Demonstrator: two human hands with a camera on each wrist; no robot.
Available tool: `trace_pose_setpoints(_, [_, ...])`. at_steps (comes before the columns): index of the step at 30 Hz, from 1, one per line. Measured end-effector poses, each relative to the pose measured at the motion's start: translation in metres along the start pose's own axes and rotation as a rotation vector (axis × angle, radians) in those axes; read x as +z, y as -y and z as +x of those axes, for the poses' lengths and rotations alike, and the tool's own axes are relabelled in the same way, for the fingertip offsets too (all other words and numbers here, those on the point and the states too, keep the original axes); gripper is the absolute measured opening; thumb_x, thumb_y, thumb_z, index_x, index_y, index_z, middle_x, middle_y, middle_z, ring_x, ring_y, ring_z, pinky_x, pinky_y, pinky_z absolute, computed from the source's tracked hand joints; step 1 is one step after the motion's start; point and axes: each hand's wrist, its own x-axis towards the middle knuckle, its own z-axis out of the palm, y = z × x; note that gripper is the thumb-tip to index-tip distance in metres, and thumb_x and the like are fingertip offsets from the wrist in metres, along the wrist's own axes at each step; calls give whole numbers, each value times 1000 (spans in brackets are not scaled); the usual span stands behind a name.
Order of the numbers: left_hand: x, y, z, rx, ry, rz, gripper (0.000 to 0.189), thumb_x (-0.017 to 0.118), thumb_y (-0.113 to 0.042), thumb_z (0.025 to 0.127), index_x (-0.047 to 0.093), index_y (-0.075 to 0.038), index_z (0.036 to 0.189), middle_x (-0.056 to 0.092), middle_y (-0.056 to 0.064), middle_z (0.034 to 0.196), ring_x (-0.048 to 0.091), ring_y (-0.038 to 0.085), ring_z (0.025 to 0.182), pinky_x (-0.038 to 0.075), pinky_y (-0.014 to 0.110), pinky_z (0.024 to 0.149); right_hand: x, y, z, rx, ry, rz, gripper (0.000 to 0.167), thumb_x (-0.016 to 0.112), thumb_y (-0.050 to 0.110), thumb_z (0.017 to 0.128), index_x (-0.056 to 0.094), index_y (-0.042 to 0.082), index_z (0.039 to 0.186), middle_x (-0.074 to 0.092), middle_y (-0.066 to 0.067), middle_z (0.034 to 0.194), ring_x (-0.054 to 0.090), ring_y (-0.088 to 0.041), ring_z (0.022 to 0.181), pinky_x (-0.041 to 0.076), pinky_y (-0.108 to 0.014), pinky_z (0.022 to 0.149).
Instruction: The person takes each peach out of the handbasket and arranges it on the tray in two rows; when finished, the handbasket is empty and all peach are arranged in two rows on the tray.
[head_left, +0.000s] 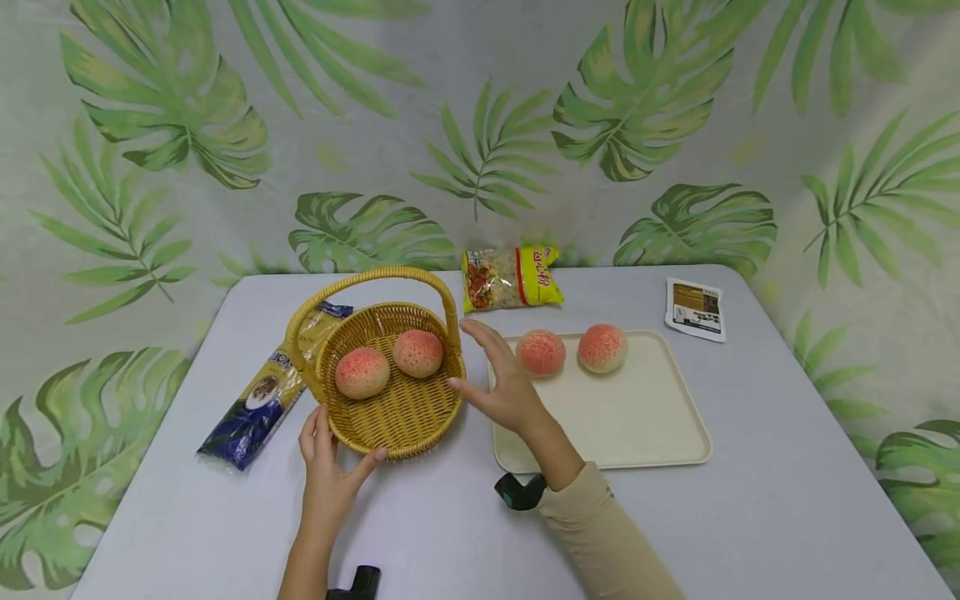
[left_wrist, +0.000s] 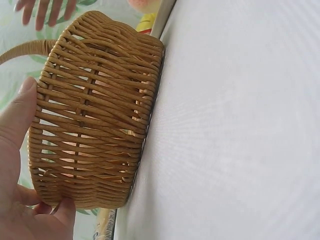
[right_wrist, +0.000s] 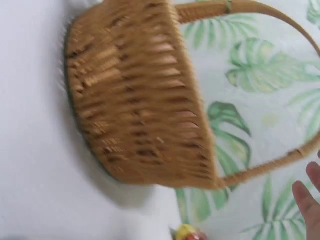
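A yellow-brown wicker basket [head_left: 397, 412] with an arched handle stands on the table, two pinkish-red speckled peaches [head_left: 362, 372] inside. My left hand [head_left: 327, 467] holds its near left side, thumb along the front rim and fingers round the left. In the left wrist view, the thumb [left_wrist: 22, 107] lies at the rim of the woven wall. At the basket's right side my right hand [head_left: 506, 383] is spread, thumb and fingers apart, with nothing held. Only a few of its fingertips [right_wrist: 304, 197] show in the right wrist view, near the handle.
Right of the basket lies a cream tray [head_left: 615, 425] with two more peaches [head_left: 602, 347] along its far edge. A blue and gold packet [head_left: 251, 417] lies partly behind the basket. A yellow food bag [head_left: 510, 279] and a white pouch [head_left: 696, 310] lie farther back.
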Motion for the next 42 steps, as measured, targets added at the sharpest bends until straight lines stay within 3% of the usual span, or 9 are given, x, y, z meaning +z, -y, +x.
trace_pose_setpoints(6, [0,0,1,-1,5,0,107,78,-24,70,4,-8,145,0,9,143,15,22,130,22,30,105,29,-3,6,96,134,3,71,67,29,81,30,15,140,31,-2,140,26,-14,128,26,-36,105])
trace_pose_setpoints(15, [0,1,1,6,9,-6,106,78,-23,71,3,-7,145,0,9,143,16,23,130,22,30,105,50,-7,17,160,208,52,73,66,29,82,26,10,139,29,-3,139,30,-15,125,30,-36,103])
trace_pose_setpoints(31, [0,0,0,14,-1,-9,106,78,-22,70,4,-7,145,0,9,143,15,23,131,21,27,105,62,-5,31,386,249,66,79,71,24,77,25,14,140,27,-10,139,32,-22,124,35,-40,99])
trace_pose_setpoints(42, [0,-1,0,7,-4,-8,106,78,-20,70,4,-6,144,0,10,143,15,22,131,21,28,105,66,-13,40,461,237,99,76,71,22,78,28,10,139,31,-10,138,37,-23,120,40,-37,94])
